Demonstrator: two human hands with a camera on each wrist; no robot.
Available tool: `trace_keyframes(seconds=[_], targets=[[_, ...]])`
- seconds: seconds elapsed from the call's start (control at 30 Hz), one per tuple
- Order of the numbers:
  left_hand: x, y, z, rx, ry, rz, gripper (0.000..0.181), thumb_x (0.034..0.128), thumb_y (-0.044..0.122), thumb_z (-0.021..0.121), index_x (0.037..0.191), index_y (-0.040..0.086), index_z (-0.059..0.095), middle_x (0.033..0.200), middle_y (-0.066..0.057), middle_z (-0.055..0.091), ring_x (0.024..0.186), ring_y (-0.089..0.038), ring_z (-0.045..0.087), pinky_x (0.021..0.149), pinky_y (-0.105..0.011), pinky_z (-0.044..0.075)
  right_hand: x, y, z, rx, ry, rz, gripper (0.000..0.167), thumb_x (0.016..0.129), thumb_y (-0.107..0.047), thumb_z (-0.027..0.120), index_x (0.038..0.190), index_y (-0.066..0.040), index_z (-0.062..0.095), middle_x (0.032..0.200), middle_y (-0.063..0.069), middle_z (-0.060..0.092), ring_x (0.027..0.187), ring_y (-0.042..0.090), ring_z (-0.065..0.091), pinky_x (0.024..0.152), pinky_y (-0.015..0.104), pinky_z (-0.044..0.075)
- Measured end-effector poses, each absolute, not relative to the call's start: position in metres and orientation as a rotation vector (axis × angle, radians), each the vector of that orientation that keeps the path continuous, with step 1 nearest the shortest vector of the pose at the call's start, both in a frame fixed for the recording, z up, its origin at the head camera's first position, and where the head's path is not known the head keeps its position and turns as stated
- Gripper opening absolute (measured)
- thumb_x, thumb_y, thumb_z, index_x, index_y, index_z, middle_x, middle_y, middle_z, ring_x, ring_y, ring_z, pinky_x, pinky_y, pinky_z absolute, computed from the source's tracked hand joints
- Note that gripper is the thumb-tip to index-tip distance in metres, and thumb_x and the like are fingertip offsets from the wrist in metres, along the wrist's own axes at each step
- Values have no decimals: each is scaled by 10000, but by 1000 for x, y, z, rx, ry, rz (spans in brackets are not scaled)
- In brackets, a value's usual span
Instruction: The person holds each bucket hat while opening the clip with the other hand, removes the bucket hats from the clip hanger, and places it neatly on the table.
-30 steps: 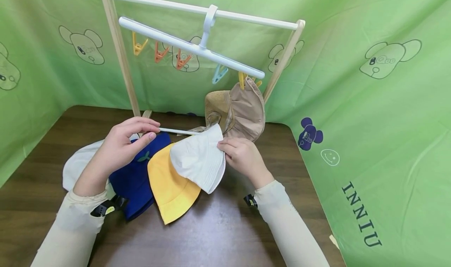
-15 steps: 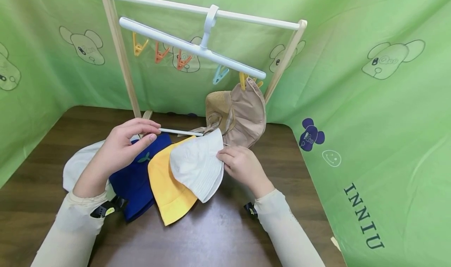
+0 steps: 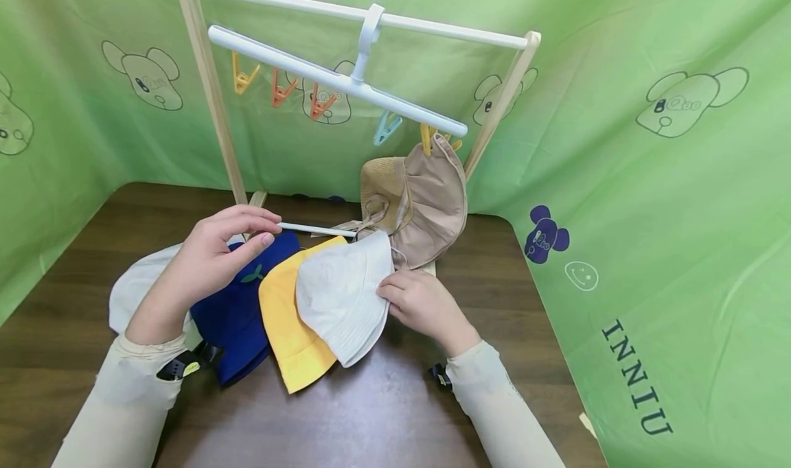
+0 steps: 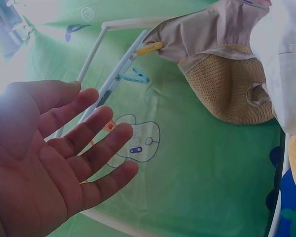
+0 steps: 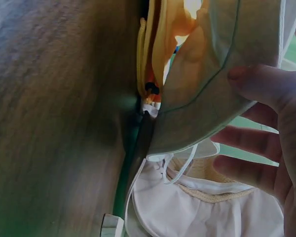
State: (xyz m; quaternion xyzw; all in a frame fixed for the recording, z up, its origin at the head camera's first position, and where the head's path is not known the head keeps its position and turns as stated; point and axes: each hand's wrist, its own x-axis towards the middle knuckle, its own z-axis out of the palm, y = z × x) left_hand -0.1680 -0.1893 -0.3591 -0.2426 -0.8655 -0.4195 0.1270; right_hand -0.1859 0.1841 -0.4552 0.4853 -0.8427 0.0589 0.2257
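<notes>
My right hand (image 3: 423, 310) pinches the brim of a white bucket hat (image 3: 340, 296). In the right wrist view the thumb lies on the inside of that hat (image 5: 202, 94), with fingers behind the brim. The white hat overlaps a yellow bucket hat (image 3: 293, 324), beside a navy hat (image 3: 231, 324) bearing a green sprout design. My left hand (image 3: 213, 255) is raised over the navy hat; its fingers are spread and hold nothing in the left wrist view (image 4: 74, 153). A beige hat with a woven crown (image 3: 429, 200) hangs from a yellow clip (image 3: 426, 138) at the hanger's right end.
A tilted pale-blue hanger (image 3: 290, 63) with several coloured clips hangs on a white rail (image 3: 451, 29) between wooden posts (image 3: 213, 104). A lower white rod (image 3: 318, 230) crosses behind the hats. Another white hat (image 3: 139, 286) lies far left on the brown table (image 3: 494, 276).
My right hand has moved down a little, towards me, bringing the white hat lower over the yellow one. More of the hanging beige hat shows. My left hand stays where it was.
</notes>
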Motion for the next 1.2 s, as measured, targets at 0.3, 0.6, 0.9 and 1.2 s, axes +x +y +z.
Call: trace_keyframes(seconds=[0.3, 0.6, 0.9, 1.2], targets=[[-167, -189, -358, -723, -2495, -1204, 166, 990, 108, 684, 1118, 170, 770, 1234, 17, 697, 1184, -109, 590, 978, -115, 407, -184, 183, -456, 1414, -2416, 147, 223, 798, -107, 798, 1010, -165, 766, 1023, -39, 713, 978, 168, 681, 907, 339, 552], [-166, -189, -357, -734, -2510, -1200, 172, 989, 105, 684, 1126, 168, 768, 1243, 14, 692, 1187, -121, 591, 979, -108, 401, -182, 181, -456, 1448, -2578, 127, 189, 854, -158, 788, 1033, -214, 766, 1063, -65, 706, 1031, 151, 669, 929, 327, 534], [-166, -188, -355, -716, -2548, -1200, 167, 1000, 131, 674, 1137, 166, 762, 1266, 11, 679, 1228, -176, 589, 979, -101, 391, -182, 180, -456, 1480, -2638, 142, 186, 846, -160, 795, 1026, -194, 760, 1072, -52, 704, 1021, 155, 667, 926, 325, 535], [-165, -189, -356, -720, -2562, -1189, 171, 1000, 132, 673, 1143, 170, 760, 1275, 12, 675, 1233, -183, 585, 961, -125, 406, -179, 180, -459, 1484, -2692, 130, 193, 829, -204, 825, 1009, -218, 757, 1070, -68, 688, 996, 140, 668, 881, 318, 541]])
